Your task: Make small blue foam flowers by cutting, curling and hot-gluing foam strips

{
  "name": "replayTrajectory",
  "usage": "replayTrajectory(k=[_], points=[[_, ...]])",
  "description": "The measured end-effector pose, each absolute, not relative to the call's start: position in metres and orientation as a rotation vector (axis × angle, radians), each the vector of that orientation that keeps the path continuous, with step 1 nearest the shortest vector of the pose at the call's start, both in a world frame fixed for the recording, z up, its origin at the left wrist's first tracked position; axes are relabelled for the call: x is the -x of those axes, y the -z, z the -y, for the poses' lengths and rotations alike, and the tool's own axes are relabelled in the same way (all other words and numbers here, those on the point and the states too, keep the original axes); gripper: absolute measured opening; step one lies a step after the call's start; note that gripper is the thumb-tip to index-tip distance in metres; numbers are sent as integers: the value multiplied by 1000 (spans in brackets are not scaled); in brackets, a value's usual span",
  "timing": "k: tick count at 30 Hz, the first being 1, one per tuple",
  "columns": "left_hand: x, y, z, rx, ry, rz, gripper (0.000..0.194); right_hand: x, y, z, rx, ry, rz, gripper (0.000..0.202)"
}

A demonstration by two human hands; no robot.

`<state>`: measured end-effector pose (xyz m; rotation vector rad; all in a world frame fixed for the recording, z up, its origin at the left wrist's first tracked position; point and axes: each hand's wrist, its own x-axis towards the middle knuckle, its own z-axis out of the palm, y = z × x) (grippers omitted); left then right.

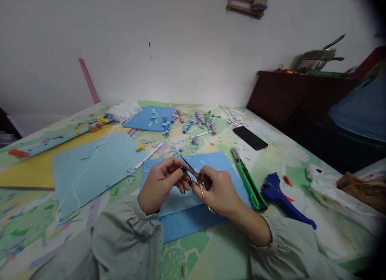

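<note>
My right hand (221, 189) is closed round the handles of gold-coloured scissors (197, 176), whose blades point up and to the left. My left hand (164, 181) is pinched beside the blades; what its fingertips hold is too small to make out. Both hands are over blue foam sheets (187, 225), their fingertips nearly touching. Right of the sheets lies a green utility knife (249, 183) with its blade out, and next to it a dark blue glue gun (286, 201).
Small foam figures (188, 125) and a blue sheet (143, 121) lie at the back. A black phone (250, 138) is at the right. Light blue foam (99, 167), a yellow sheet (27, 171) and scattered scraps cover the left. A plastic bag (328, 191) sits far right.
</note>
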<state>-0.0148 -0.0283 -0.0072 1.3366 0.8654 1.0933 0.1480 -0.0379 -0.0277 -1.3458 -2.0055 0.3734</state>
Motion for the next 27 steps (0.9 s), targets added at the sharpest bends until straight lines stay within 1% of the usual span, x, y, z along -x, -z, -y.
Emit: replayTrajectory(k=[20,27], points=[[14,8,29,-1351,-1066,-819,13,-148,29,39,1306,-362,1977,17],[14,10,27,-1341,-1088,-842,13,-148,27,39,1316,-368,1962,20]])
